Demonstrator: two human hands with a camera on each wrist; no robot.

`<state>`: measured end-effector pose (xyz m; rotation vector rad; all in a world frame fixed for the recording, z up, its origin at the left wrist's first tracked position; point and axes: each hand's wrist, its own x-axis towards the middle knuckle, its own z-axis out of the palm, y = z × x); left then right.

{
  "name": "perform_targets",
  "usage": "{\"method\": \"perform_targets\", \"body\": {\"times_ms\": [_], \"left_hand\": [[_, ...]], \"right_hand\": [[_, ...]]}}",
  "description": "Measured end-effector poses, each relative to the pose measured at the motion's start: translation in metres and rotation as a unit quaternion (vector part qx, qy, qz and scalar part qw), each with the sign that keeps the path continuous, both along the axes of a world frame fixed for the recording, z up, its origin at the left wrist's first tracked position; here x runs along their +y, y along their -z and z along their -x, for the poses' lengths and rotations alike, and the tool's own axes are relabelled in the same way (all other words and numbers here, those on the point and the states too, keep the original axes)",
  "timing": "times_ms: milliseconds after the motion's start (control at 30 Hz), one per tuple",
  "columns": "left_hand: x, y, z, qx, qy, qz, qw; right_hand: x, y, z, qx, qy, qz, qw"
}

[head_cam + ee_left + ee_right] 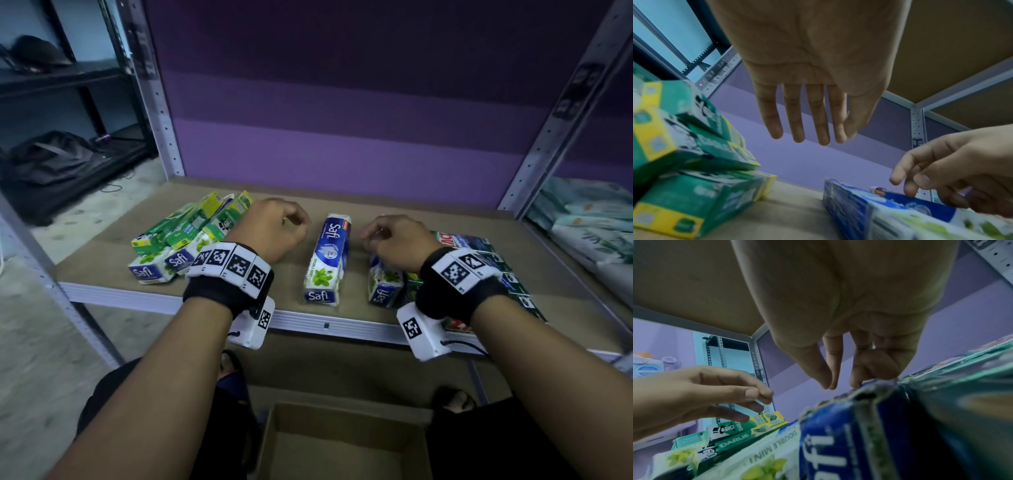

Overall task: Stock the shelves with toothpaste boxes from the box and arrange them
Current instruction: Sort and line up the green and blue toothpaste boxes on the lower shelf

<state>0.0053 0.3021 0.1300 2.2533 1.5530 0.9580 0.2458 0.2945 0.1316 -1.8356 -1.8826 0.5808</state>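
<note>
On the shelf point(102, 246), the blue-and-white Safi box point(327, 260) lies lengthwise between both hands, light, stiff, a little slick in its wrap, best taken by its long sides; left hand point(274, 228) hangs loose and empty, right hand point(399, 241) fingertips touch another box point(849, 426), gripping nothing.

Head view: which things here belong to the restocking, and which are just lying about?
Job:
Safi box lying mid-shelf
Green boxes piled at the left
Right-side boxes
Carton on the floor
Shelf

Lying about:
Black bag
Folded cloth
</note>
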Motion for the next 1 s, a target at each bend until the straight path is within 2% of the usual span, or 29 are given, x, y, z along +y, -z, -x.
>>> {"method": "perform_targets", "body": {"times_ms": [133,300,467,600,733,1000], "left_hand": [[0.001,0.005,-0.018,0.033,0.015,0.034,0.999],[-0.002,0.010,-0.034,0.086,0.007,0.080,0.993],[-0.004,0.017,-0.046,0.144,0.021,0.107,0.984],[-0.005,0.019,-0.046,0.131,0.008,0.129,0.983],[-0.007,0.023,-0.043,0.055,-0.032,0.169,0.984],[-0.010,0.020,-0.027,0.052,-0.074,0.198,0.976]], "right_hand": [[-0.003,0.004,-0.010,-0.018,0.024,-0.003,1.000],[-0.011,0.006,-0.018,-0.020,0.044,0.060,0.997],[-0.015,0.003,-0.021,0.005,0.057,0.074,0.996],[-0.020,0.005,-0.018,-0.019,0.040,0.063,0.997],[-0.024,0.006,-0.011,-0.057,0.024,0.048,0.997],[-0.033,0.009,0.004,-0.129,-0.025,0.019,0.991]]}}
